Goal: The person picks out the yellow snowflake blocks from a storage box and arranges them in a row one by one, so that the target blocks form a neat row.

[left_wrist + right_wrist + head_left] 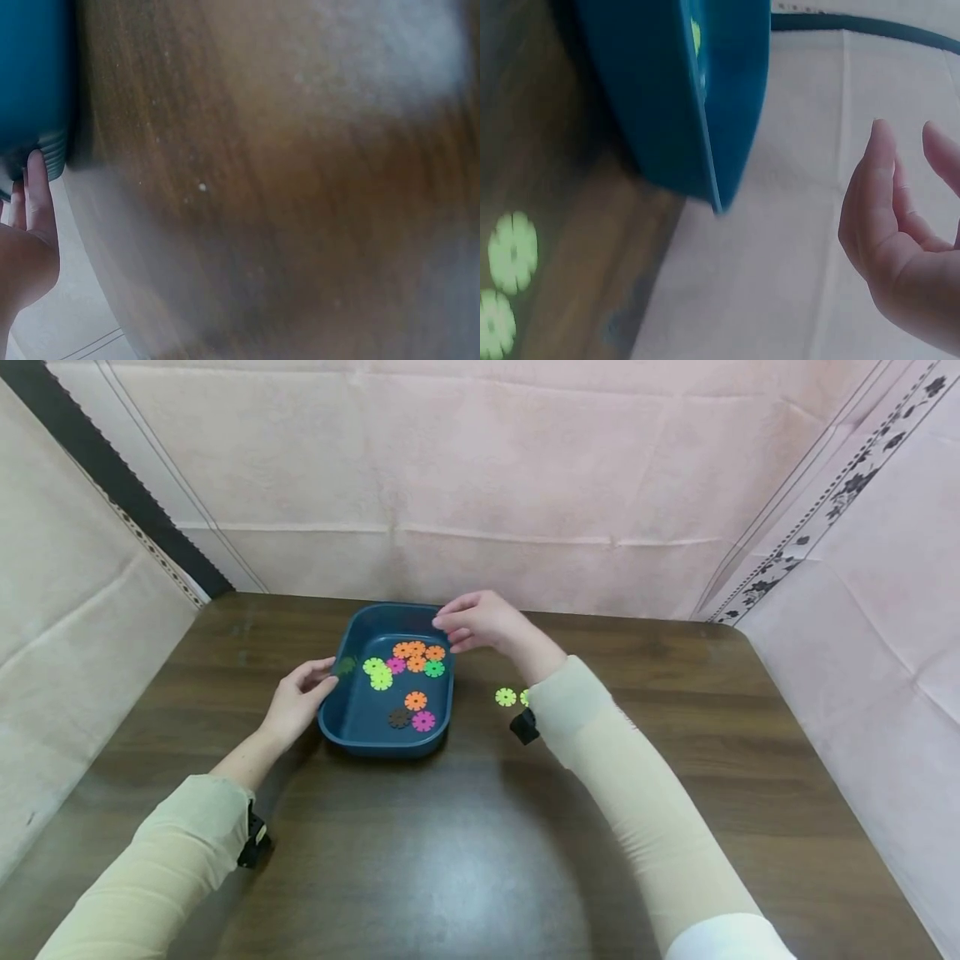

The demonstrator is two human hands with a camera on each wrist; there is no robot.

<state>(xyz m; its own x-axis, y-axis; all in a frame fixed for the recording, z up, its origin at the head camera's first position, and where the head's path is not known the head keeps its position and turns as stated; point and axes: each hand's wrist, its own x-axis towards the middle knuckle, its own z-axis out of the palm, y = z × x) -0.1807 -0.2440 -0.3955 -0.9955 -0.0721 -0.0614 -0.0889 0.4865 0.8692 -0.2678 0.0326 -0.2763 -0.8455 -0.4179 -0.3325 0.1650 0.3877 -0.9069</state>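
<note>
A blue plastic basin (pixel 386 747) stands on the table, with several flat notched discs in it: orange discs (pixel 416 701), yellow-green discs (pixel 381 679), pink discs (pixel 423 721), a green disc (pixel 434 668) and a dark brown disc (pixel 400 718). A dark green disc (pixel 345 666) is by the basin's left wall. My left hand (pixel 296 703) touches the left side of the basin, its fingers fairly straight in the left wrist view. Above the basin's right rim hovers my right hand (pixel 483 622). Its thumb and fingers are apart in the right wrist view, with nothing visible between them.
On the brown wooden table (pixel 465 860), right of the basin, lie a yellow-green disc (pixel 506 697) and another partly hidden by the right sleeve (pixel 600 727). Pale cloth (pixel 480 468) hangs behind the table and at both sides.
</note>
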